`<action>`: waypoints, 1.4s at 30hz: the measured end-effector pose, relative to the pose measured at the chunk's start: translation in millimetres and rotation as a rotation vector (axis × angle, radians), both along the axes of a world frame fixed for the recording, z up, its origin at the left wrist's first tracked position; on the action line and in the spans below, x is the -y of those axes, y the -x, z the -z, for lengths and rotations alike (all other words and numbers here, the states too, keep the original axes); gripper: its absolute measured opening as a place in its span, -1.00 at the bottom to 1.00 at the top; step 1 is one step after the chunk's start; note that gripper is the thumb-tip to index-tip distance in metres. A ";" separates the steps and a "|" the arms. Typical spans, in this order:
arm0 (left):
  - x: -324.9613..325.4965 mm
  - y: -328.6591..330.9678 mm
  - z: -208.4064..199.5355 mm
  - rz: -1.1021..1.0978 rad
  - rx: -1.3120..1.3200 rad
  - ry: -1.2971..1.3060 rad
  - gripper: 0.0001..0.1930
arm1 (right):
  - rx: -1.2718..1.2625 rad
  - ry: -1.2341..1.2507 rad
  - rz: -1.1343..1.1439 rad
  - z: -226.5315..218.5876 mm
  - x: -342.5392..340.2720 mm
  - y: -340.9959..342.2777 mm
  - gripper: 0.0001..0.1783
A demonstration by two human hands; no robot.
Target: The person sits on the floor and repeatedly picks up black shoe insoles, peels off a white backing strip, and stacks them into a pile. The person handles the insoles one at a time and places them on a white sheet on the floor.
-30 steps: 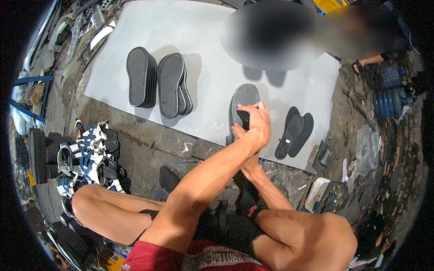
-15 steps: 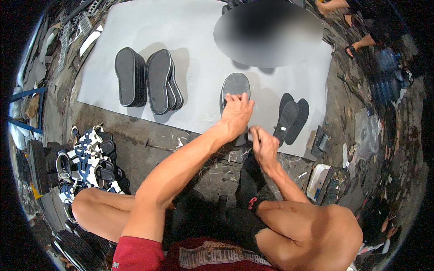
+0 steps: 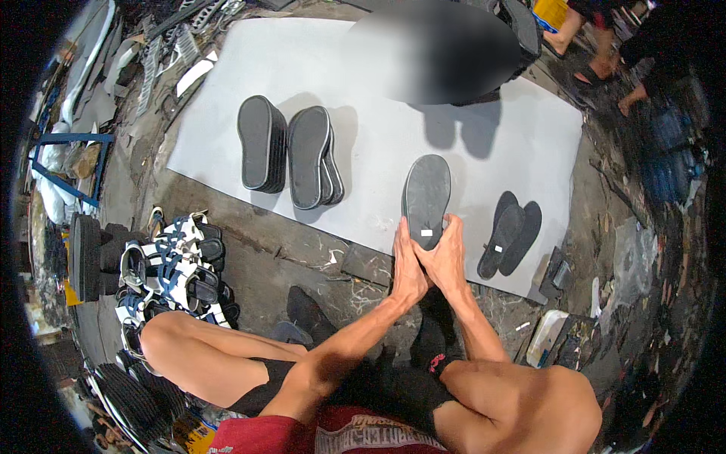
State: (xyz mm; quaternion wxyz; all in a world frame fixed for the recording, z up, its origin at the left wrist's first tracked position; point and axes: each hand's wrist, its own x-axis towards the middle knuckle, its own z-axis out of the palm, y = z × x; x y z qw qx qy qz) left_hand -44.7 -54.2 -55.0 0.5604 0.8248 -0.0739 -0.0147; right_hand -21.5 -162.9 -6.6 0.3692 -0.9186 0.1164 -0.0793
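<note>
A dark grey shoe sole (image 3: 428, 189) with a small white label near its heel lies on a pale sheet in front of me, toe end away. My left hand (image 3: 406, 266) is closed along the left side of the heel end. On the opposite side, my right hand (image 3: 445, 257) grips the heel, its thumb meeting the left one behind it. Fingers under the sole are hidden. To the right, thin black insoles (image 3: 522, 240) overlap on the sheet, one with a white label. Two stacks of soles, a left one (image 3: 255, 140) and a right one (image 3: 308, 163), stand further left.
The pale sheet (image 3: 370, 136) covers the ground ahead. Strapped white and blue sandals (image 3: 178, 265) are heaped by my left knee. More dark soles (image 3: 523, 34) show beside a blurred patch at the far edge. Scraps surround the sheet, and another person's foot (image 3: 594, 74) is at the upper right.
My left hand has moved from the top of the sole to its left heel side. My right hand has come up onto the right heel side. The view has shifted.
</note>
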 end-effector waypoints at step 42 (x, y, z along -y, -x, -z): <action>-9.8 -217.8 -16.2 0.408 0.113 -0.346 -0.27 | -0.021 0.132 0.025 17.8 -15.2 15.3 0.04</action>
